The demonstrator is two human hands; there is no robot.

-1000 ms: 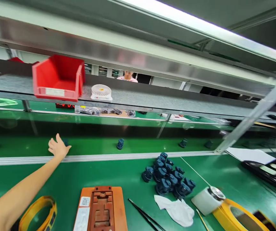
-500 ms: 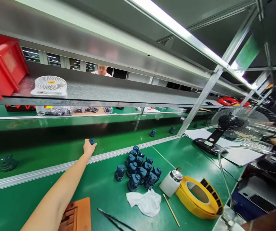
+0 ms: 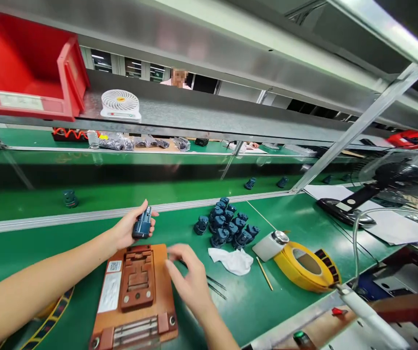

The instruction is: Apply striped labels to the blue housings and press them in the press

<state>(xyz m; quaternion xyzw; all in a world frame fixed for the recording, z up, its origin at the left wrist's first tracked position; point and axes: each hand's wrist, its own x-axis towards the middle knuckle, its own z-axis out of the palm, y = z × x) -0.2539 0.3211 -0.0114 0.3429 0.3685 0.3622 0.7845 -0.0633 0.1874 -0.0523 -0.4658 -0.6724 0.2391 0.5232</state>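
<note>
Near the fixture's (image 3: pixel 136 306) edge, left fingers (image 3: pixel 152 225) grip casing (image 3: pixel 141 229).

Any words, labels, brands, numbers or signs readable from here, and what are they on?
No text is legible:
Red bin: front label, too blurred to read.
Orange fixture: QR code, no characters readable; white label, print too small.
Small white fan: yellow badge, too small.
Black fan: pale patch on its stand, nothing readable.

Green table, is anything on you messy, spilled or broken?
Nothing looks spilled or broken on the green table. The only untidy-looking thing is the white cloth: it lies crumpled instead of flat, just in front of the dark blue parts bunched together there.
</note>
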